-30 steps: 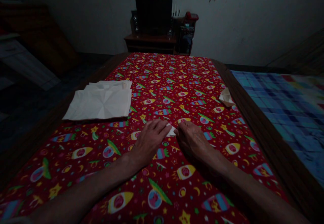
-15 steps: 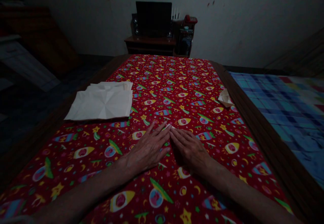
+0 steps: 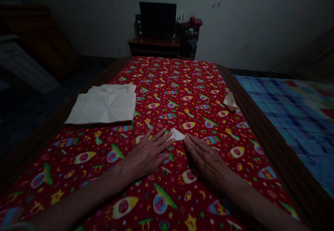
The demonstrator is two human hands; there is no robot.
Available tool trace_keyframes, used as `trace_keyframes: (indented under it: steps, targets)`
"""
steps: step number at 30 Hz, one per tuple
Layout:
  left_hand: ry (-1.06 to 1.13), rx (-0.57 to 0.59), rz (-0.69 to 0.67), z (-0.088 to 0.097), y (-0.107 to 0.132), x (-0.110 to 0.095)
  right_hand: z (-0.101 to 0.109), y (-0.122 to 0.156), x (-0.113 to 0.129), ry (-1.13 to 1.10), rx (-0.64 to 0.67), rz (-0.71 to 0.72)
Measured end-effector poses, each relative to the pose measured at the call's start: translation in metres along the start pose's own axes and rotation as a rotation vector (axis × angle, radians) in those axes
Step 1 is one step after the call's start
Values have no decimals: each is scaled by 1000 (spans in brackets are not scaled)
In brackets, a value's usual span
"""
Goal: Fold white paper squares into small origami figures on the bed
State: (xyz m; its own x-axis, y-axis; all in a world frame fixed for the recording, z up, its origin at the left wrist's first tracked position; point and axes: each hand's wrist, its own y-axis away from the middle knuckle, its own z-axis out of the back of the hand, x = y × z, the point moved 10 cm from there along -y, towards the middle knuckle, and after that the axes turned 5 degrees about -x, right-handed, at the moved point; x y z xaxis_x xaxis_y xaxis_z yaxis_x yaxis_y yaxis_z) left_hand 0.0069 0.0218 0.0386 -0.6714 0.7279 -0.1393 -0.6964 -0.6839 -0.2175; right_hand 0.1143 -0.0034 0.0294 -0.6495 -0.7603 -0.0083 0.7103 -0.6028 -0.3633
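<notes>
Lighting is pretty dim, but both hands read fine. Left hand [image 3: 144, 156] lies palm down on the red rocket-print tablecloth [image 3: 182, 85], fingers stretched out and a bit spread, tips touching the left corner of a small white folded paper [image 3: 177, 134]. Right hand [image 3: 206, 159] is the same deal: flat, fingers straight, tips at the paper's right corner. Neither one is gripping anything.

The folded paper lies flat on the cloth, to the right of the stack of creased white sheets [image 3: 103, 105] and a little nearer the camera than it. Way off to the right of that stack, by the cloth's edge, sits another little folded paper shape [image 3: 231, 101]. Beyond the stack, against the wall, is a dark screen [image 3: 158, 18].
</notes>
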Motion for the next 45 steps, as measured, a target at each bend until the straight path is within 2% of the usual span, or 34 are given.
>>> trace_keyframes:
  steps: [7, 12, 17, 22, 25, 29, 33, 39, 45]
  targets:
    - [-23, 5, 33, -1, 11, 4, 10, -4, 1, 26, -65, 16]
    - [-27, -36, 21, 1, 14, 2, 14, -19, 4, 73, -89, -4]
    - [-46, -58, 0, 8, 7, -5, 8, -29, 21, -63, -77, 21]
    - [-48, -71, -38, 13, 7, -7, -6, -13, 4, -144, -73, 0]
    - [26, -114, -48, 17, 5, -3, -10, -14, -4, -176, -71, 12]
    - [193, -205, 31, 23, -3, 11, -7, -41, -13, -139, -21, -85]
    - [215, -286, 120, 30, -5, 25, 1, -59, -5, -42, 47, -21]
    - [250, -292, 194, 24, -1, 36, 6, -55, -6, -113, 11, -26]
    - [289, -230, 258, 12, -8, 39, 5, -56, -14, -199, 18, -93]
